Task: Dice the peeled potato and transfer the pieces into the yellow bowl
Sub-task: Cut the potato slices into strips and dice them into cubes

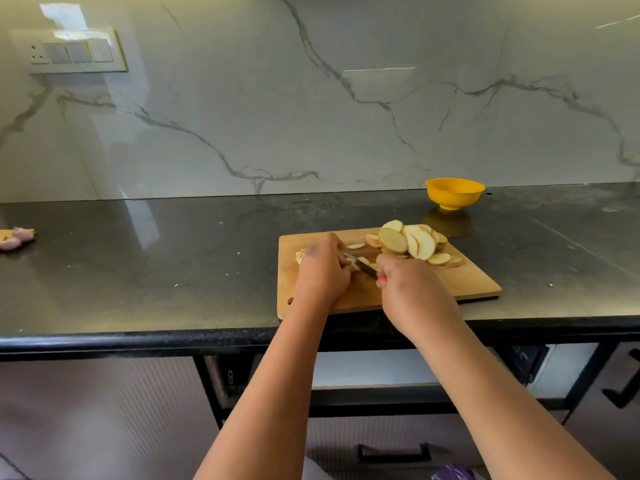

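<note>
Potato slices [412, 242] just beyond right hand [405, 285]

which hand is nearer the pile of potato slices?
Right. The right hand grips the knife just in front of the pile of potato slices, its knuckles almost at the nearest slices. The left hand sits further left on the cutting board.

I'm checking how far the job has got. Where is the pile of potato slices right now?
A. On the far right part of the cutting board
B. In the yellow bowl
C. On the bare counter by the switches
A: the potato slices lie heaped on the wooden cutting board, while the yellow bowl stands apart behind it.
</note>
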### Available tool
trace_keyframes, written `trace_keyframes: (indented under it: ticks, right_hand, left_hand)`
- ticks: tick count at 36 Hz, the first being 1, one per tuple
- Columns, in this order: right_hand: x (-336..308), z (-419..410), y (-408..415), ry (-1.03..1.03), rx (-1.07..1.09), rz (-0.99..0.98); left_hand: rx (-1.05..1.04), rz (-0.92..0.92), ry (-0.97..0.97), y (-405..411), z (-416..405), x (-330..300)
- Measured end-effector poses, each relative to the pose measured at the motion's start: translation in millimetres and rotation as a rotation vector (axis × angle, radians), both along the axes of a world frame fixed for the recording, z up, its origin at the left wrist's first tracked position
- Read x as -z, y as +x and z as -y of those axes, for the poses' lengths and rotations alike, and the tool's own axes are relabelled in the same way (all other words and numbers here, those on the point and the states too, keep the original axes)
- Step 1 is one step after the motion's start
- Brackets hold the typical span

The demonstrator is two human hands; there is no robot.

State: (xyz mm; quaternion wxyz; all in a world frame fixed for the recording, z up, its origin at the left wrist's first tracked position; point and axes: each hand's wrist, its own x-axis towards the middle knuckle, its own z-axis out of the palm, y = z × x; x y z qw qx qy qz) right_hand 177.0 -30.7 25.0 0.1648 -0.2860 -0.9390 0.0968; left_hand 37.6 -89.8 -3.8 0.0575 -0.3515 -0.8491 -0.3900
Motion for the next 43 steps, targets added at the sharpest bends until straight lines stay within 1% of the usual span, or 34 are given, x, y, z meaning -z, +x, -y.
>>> trace_keyframes:
  ticks: [2,4,8,13,16,20,25,33,35,39,43]
  right_hand:
    - [-7,0,-9,-0.004,0.014,0.109]
    - [-11,3,-13,0.021,0.011,0.134]
    - [-6,4,-7,0.057,-0.039,0.089]
    - [3,0,32,0.006,-0.038,0.048]
    - [0,-7,47,0.006,-0.033,-0.018]
    - [-2,-13,42,0.01,-0.052,-0.17]
    - [3,-6,21,-0.003,-0.077,-0.207]
    - [10,4,8,0.009,-0.035,-0.099]
    - [7,7,7,0.039,-0.04,-0.043]
    - [-4,15,3,0.109,-0.065,0.079]
    - [-8,19,6,0.096,-0.083,0.139]
  left_hand:
    - [0.004,-0.024,-0.024,-2,-2,1]
    - [0.01,-0.063,-0.063,-4,-3,1]
    - [0.012,-0.094,-0.077,-5,-4,1]
    - [0.009,-0.094,-0.054,-4,-3,2]
    - [0.016,-0.094,-0.039,-3,0,1]
    - [-0.007,-0.116,-0.019,5,5,-1]
    - [-0.048,-0.14,0.031,19,12,0]
    - [0.018,-0.207,-0.064,28,17,0]
    - [0.033,-0.2,-0.08,29,17,-1]
    - [0.052,-0.185,-0.086,30,15,-2]
    - [0.046,-0.199,-0.081,26,12,2]
